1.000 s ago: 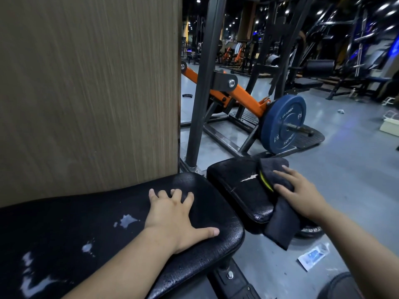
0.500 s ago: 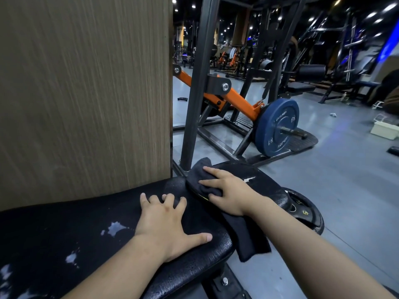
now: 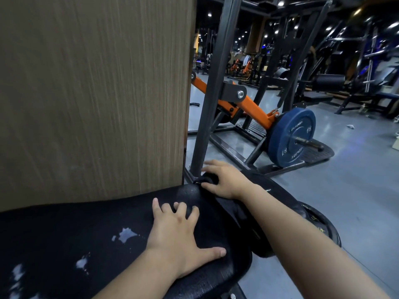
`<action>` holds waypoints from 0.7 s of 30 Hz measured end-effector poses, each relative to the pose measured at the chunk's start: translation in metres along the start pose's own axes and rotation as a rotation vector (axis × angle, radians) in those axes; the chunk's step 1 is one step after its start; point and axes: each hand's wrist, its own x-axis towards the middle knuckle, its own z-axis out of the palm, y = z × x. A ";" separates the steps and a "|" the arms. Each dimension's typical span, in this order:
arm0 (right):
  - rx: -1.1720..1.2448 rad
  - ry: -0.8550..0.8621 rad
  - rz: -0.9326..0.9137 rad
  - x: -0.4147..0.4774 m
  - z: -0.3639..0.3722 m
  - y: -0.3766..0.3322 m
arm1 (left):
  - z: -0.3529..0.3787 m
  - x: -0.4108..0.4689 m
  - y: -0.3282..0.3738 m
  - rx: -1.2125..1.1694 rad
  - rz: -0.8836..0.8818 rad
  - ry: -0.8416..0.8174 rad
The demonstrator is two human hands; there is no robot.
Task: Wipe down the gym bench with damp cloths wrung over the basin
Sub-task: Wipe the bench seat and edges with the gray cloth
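Lying under the right hand (image 3: 227, 180), the cloth (image 3: 207, 178) is beyond the left hand (image 3: 174, 233).

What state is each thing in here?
Left hand: open, flat on the bench pad.
Right hand: pressing the cloth at the pad's far edge.
Cloth: dark, bunched under the right hand.
Bench pad: black, pale patches.
Blue weight plate: upright, loaded.

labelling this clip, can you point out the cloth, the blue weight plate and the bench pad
cloth (image 3: 207, 178): head view, bunched end beside the right hand (image 3: 227, 181)
blue weight plate (image 3: 287, 130): head view, flat face above the hub
bench pad (image 3: 64, 234): head view, bare black surface beside the left hand (image 3: 174, 231)
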 end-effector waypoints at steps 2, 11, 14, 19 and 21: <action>-0.042 -0.054 -0.069 -0.011 0.003 0.005 | 0.001 0.000 0.001 0.000 0.004 0.004; -0.209 -0.167 0.056 0.012 0.006 0.012 | 0.003 0.001 0.002 0.023 -0.008 0.013; -0.253 -0.254 0.125 0.028 0.003 0.019 | 0.004 0.000 0.002 0.014 -0.016 0.011; -0.118 -0.190 0.168 0.022 -0.005 0.052 | 0.001 0.000 0.000 0.008 -0.029 -0.017; -0.079 -0.128 0.196 0.013 -0.009 0.071 | -0.001 0.001 0.002 0.007 -0.031 -0.041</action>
